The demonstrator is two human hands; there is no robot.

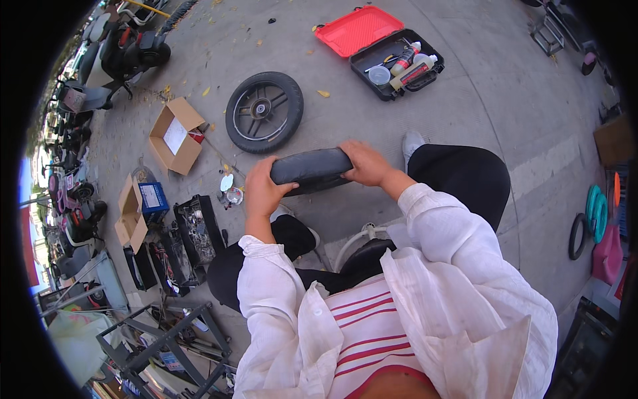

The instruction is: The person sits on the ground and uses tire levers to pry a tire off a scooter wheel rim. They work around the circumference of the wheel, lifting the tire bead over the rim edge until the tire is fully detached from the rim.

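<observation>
My left hand (267, 188) and my right hand (367, 163) grip a smooth black tyre (311, 166) from its two ends. It is held up in front of my knees, its outer face turned upward. The left thumb lies along its near edge, and the right fingers wrap over the far end. How the underside looks is hidden. Beyond the tyre a black spoked wheel (261, 108) with its tyre fitted lies flat on the ground, apart from both hands.
An unfolded toolbox (426, 80) with a red lid (359, 31) holds bottles and a tub. Left are an open cardboard box (183, 157), another small carton (131, 211), a tray of metal parts (199, 229) and a dark metal frame (169, 346). Scooters (126, 60) stand far left.
</observation>
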